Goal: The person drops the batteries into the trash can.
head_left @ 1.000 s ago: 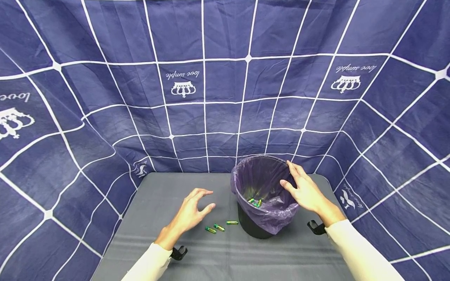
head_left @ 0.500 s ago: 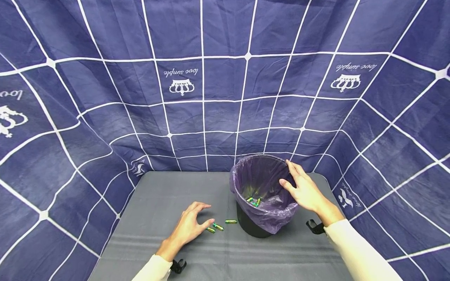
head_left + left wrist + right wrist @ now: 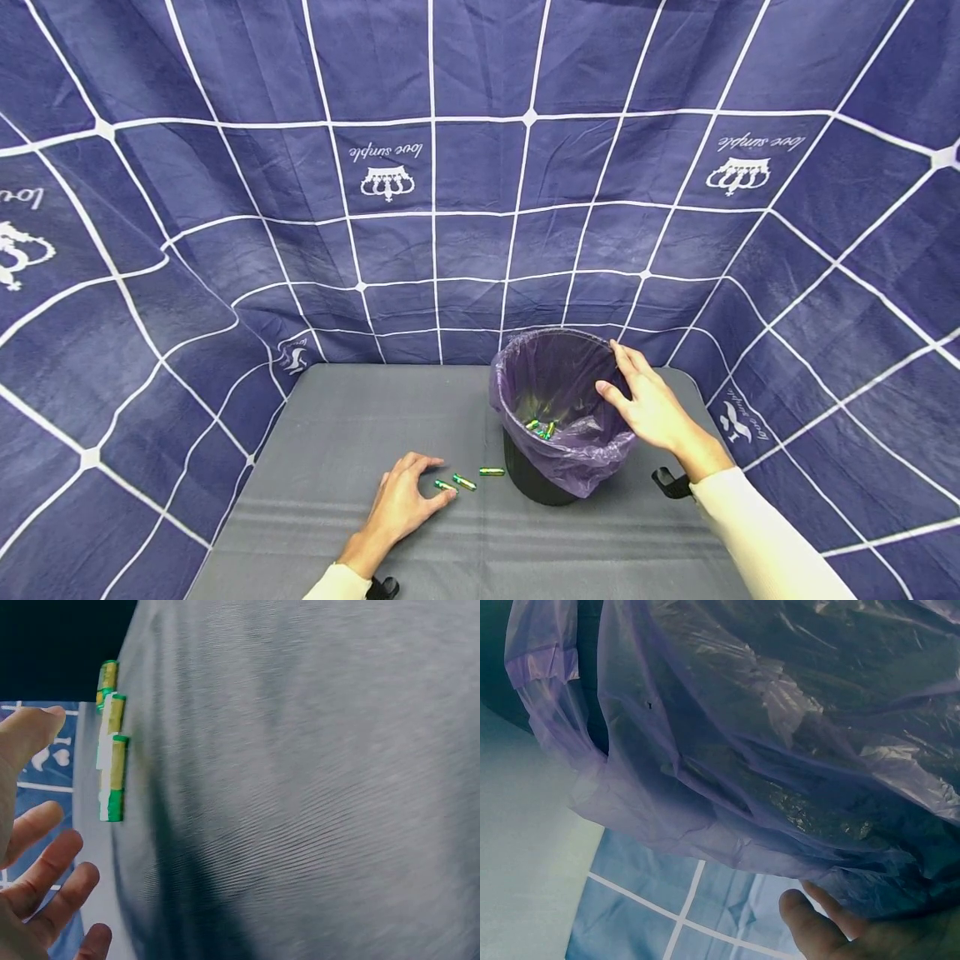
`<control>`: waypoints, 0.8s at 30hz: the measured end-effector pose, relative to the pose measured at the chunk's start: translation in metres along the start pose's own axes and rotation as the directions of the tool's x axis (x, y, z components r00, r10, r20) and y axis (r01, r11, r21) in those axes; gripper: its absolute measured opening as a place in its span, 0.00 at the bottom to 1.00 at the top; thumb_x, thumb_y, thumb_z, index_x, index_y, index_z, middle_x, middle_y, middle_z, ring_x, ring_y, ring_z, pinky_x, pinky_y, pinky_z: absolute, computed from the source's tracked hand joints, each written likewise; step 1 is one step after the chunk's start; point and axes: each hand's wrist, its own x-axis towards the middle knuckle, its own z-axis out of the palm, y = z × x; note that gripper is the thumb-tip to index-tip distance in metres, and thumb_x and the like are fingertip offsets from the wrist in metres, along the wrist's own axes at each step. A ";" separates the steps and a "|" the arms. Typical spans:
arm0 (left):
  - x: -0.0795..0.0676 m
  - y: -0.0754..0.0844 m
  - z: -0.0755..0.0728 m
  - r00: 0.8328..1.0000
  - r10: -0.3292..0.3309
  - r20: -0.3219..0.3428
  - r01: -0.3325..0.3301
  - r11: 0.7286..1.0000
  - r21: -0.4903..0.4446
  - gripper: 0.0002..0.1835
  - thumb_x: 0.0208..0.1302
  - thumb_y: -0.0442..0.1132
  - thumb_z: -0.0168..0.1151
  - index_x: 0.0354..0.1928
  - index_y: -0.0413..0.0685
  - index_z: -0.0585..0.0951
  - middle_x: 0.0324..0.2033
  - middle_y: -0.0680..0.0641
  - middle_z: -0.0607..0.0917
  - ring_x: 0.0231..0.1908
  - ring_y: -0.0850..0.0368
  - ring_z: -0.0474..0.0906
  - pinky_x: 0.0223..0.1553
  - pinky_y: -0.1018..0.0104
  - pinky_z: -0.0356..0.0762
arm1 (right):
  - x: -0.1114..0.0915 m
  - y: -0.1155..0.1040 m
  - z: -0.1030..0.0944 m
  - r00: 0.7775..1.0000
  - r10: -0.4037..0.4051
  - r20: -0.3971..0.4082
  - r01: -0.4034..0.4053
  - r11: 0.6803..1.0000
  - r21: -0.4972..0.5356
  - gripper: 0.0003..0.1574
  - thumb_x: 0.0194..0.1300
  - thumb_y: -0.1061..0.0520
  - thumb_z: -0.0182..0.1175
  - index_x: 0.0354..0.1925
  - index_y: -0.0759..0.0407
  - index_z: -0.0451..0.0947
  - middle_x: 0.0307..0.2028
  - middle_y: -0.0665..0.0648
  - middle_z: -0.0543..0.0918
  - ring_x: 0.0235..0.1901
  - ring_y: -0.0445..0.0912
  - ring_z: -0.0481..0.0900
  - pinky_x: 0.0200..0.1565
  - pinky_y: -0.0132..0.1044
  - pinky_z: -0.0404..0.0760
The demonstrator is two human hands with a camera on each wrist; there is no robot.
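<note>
In the head view, my left hand (image 3: 402, 500) is low over the grey table, thumb and fingers spread on either side of the nearest green-and-yellow battery (image 3: 446, 487). A second battery (image 3: 465, 482) lies just right of it, and a third battery (image 3: 492, 472) is beside the bin. The left wrist view shows these batteries (image 3: 114, 778) in a row beyond the spread fingers. My right hand (image 3: 648, 406) rests at the right rim of a black bin (image 3: 536, 481), fingers fairly straight. A purple bag (image 3: 581, 471) lines the bin, with several batteries (image 3: 542, 430) inside.
A grey cloth covers the table (image 3: 375, 400). Behind and on both sides hangs a blue curtain (image 3: 472, 183) with white grid lines. Each wrist has a black strap (image 3: 672, 483). Loose purple plastic (image 3: 667, 817) drapes over the bin's edge.
My left hand has come down and nearer to me, so that its thumb and fingers now straddle the nearest battery. The right hand stays at the bin's rim.
</note>
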 end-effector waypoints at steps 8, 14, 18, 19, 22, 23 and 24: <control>-0.007 -0.006 0.015 0.999 -0.042 -0.021 0.043 0.998 0.039 0.30 0.50 0.60 0.95 0.53 0.61 0.94 0.50 0.55 0.92 0.54 0.49 0.89 0.48 0.53 0.78 | 0.001 0.001 0.002 1.000 0.000 -0.002 0.000 1.000 0.004 0.52 0.89 0.44 0.61 0.92 0.70 0.55 0.87 0.76 0.65 0.84 0.78 0.70 0.83 0.78 0.69; -0.008 -0.005 0.026 0.994 -0.022 -0.109 0.030 0.997 0.065 0.27 0.47 0.62 0.96 0.45 0.62 0.92 0.43 0.57 0.89 0.46 0.54 0.83 0.45 0.56 0.73 | 0.001 0.000 0.002 1.000 -0.001 -0.007 0.001 1.000 0.000 0.52 0.89 0.43 0.61 0.92 0.68 0.55 0.86 0.75 0.66 0.83 0.78 0.71 0.82 0.78 0.70; -0.009 -0.003 0.031 0.989 -0.012 -0.145 0.025 0.996 0.087 0.27 0.46 0.61 0.97 0.42 0.62 0.91 0.41 0.58 0.88 0.43 0.56 0.80 0.44 0.58 0.71 | -0.001 -0.001 0.002 1.000 0.005 -0.003 -0.005 1.000 0.003 0.52 0.89 0.43 0.61 0.93 0.68 0.54 0.87 0.75 0.66 0.83 0.77 0.71 0.82 0.77 0.70; -0.009 -0.003 0.033 0.988 -0.009 -0.153 0.024 0.995 0.094 0.27 0.46 0.61 0.97 0.41 0.62 0.91 0.40 0.58 0.88 0.43 0.56 0.80 0.43 0.58 0.70 | -0.001 -0.001 0.002 1.000 0.005 -0.005 -0.005 1.000 0.006 0.52 0.89 0.43 0.61 0.93 0.67 0.54 0.87 0.75 0.66 0.83 0.77 0.71 0.82 0.77 0.70; -0.008 -0.003 0.036 0.985 0.001 -0.175 0.018 0.994 0.110 0.27 0.44 0.61 0.97 0.40 0.63 0.90 0.39 0.58 0.88 0.43 0.56 0.80 0.43 0.58 0.69 | -0.001 -0.002 0.001 1.000 -0.002 -0.014 0.002 1.000 0.007 0.52 0.89 0.44 0.61 0.93 0.68 0.55 0.86 0.75 0.67 0.83 0.77 0.71 0.82 0.77 0.70; -0.008 -0.003 0.037 0.983 0.007 -0.183 0.014 0.993 0.113 0.27 0.44 0.60 0.97 0.39 0.63 0.89 0.39 0.58 0.88 0.42 0.55 0.80 0.43 0.58 0.69 | -0.001 -0.002 0.000 1.000 -0.004 -0.017 0.004 1.000 0.006 0.52 0.89 0.44 0.61 0.92 0.68 0.55 0.86 0.75 0.67 0.83 0.77 0.71 0.82 0.77 0.70; -0.007 -0.003 0.038 0.982 0.013 -0.190 0.009 0.993 0.116 0.27 0.43 0.60 0.98 0.39 0.63 0.89 0.39 0.58 0.87 0.43 0.55 0.80 0.43 0.57 0.69 | -0.001 -0.002 0.000 1.000 -0.004 -0.018 0.004 1.000 0.006 0.52 0.89 0.44 0.61 0.92 0.68 0.55 0.86 0.75 0.67 0.83 0.77 0.71 0.82 0.77 0.70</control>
